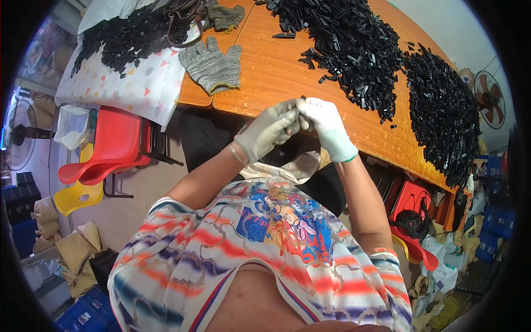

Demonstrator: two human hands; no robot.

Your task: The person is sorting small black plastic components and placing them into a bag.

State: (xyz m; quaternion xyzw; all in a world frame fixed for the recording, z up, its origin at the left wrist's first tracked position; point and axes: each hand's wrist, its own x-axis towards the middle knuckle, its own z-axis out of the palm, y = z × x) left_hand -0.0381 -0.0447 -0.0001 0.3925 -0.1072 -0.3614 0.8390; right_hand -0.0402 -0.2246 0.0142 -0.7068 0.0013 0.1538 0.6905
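Note:
Both of my hands wear thin pale gloves and meet in front of my chest, over the table's near edge. My left hand [269, 131], its glove greyish, is closed with the fingers curled and the tips pinched together. Against it presses my right hand [327, 123], in a whiter glove with a mint-green cuff, its fingers also closed. The dark end of a small black plastic piece [303, 98] pokes out between the fingertips; the gloves cover the rest of it. Beyond the hands, a big pile of black plastic pieces [354, 52] spreads over the orange-brown wooden table [265, 72].
A second black heap [445, 116] lies at the right. Grey knit gloves [213, 66] rest left of centre, near a brown-strapped bag [185, 25]. More black parts [124, 41] sit on a patterned white sheet [149, 83]. Red chairs [116, 138] and a fan [489, 99] flank the table.

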